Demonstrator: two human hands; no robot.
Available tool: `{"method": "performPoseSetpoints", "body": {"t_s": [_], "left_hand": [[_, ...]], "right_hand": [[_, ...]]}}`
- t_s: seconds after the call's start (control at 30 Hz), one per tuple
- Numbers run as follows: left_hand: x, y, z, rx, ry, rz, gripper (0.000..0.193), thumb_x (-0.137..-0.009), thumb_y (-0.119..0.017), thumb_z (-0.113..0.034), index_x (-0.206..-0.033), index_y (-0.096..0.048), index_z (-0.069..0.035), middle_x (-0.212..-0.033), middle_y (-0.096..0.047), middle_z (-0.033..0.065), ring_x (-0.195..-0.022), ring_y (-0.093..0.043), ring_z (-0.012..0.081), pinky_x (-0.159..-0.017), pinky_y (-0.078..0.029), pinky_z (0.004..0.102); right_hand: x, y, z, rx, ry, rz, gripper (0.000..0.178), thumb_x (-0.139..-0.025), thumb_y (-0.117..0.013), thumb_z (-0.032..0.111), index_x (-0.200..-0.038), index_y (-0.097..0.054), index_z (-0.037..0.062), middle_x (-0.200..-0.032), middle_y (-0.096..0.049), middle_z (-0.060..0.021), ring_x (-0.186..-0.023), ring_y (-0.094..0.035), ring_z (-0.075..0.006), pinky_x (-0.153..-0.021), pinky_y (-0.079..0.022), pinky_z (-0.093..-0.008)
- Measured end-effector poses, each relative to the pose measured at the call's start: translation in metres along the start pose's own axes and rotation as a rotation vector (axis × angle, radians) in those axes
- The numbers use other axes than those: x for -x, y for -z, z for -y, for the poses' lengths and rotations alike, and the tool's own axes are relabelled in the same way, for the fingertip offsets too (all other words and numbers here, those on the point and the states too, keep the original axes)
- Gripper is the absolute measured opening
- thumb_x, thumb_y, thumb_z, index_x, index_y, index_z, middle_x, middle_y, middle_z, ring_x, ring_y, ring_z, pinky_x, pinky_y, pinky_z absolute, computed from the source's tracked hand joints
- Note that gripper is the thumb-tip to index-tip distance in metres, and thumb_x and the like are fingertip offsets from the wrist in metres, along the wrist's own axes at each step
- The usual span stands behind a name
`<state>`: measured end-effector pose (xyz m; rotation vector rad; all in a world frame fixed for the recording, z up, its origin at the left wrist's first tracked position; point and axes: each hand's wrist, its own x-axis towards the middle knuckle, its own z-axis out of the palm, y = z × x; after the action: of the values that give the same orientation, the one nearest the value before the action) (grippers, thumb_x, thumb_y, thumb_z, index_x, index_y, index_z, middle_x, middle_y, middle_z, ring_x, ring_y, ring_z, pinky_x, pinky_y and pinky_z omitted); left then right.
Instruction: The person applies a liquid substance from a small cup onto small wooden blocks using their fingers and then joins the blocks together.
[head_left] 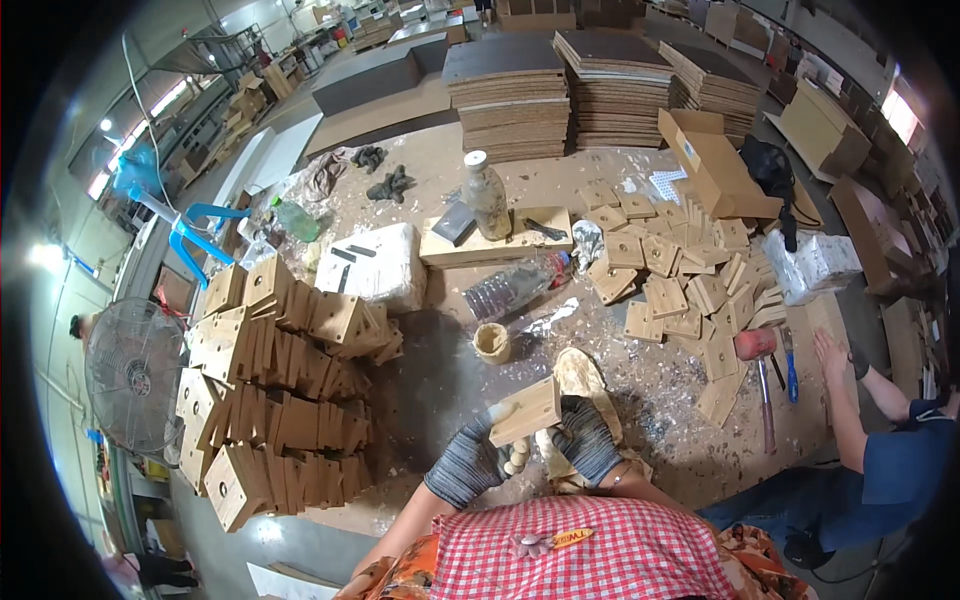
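Observation:
Between my gloved hands is a small rectangular wooden block (527,411), tilted above the bench. My left hand (474,458), in a dark grey knit glove with pale fingertips, grips its left end and underside. At the block's right end my right hand (586,437) is closed against it; its fingertips are partly hidden. A pale crumpled cloth (578,372) lies just beyond and under my right hand. Past the block stands a small tub (491,343) with tan paste at its rim.
Stacked wooden blocks (265,400) rise on the left, and loose ones (660,255) pile up on the right. A plastic bottle (510,287) lies mid-bench. A red-headed mallet (757,345) and blue-handled screwdriver (791,375) lie near another person's hand (830,355). A fan (135,375) stands left.

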<state>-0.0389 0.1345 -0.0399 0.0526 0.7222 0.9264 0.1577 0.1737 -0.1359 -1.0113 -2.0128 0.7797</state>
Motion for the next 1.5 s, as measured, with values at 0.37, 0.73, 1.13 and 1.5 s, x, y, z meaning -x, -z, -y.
{"method": "performPoseSetpoints", "body": {"t_s": [0.37, 0.73, 1.13, 1.5], "left_hand": [[0.007, 0.006, 0.005, -0.66, -0.365, -0.305, 0.049, -0.084, -0.067, -0.038, -0.113, -0.062, 0.001, -0.093, -0.065, 0.0068, -0.082, -0.056, 0.0106, -0.073, -0.046, 0.0262], [0.008, 0.015, 0.006, -0.656, -0.336, -0.252, 0.052, -0.084, -0.068, -0.042, -0.11, -0.064, 0.004, -0.09, -0.064, 0.0067, -0.08, -0.055, 0.01, -0.072, -0.046, 0.0264], [-0.001, 0.014, 0.008, -0.693, -0.299, -0.316, 0.063, -0.085, -0.066, -0.044, -0.122, -0.055, 0.005, -0.099, -0.061, 0.0115, -0.094, -0.056, 0.0174, -0.082, -0.045, 0.0291], [-0.011, 0.03, 0.005, -1.792, -0.614, -0.5, 0.11, -0.058, -0.08, -0.049, -0.14, -0.029, 0.005, -0.101, -0.055, 0.0307, -0.093, -0.055, 0.0382, -0.086, -0.046, 0.0405]], "right_hand": [[-0.023, -0.021, -0.053, -1.063, -0.736, 0.253, 0.016, -0.081, -0.056, 0.004, -0.097, -0.06, 0.0043, -0.092, -0.059, -0.0066, -0.085, -0.058, -0.0176, -0.072, -0.05, -0.0273], [-0.054, 0.05, 0.037, -0.704, -0.627, 0.125, 0.038, -0.091, -0.058, 0.031, -0.112, -0.063, -0.0012, -0.095, -0.066, -0.0062, -0.088, -0.06, -0.0152, -0.084, -0.048, -0.0292], [-0.051, 0.059, 0.054, -0.519, -0.647, 0.254, 0.037, -0.083, -0.068, 0.032, -0.099, -0.067, -0.0022, -0.084, -0.067, -0.0058, -0.08, -0.057, -0.0108, -0.077, -0.047, -0.0276], [-0.048, 0.011, 0.007, -0.606, -0.452, 0.313, 0.032, -0.086, -0.066, 0.028, -0.101, -0.066, 0.0, -0.087, -0.066, -0.0069, -0.075, -0.061, -0.0126, -0.07, -0.05, -0.026]]}}
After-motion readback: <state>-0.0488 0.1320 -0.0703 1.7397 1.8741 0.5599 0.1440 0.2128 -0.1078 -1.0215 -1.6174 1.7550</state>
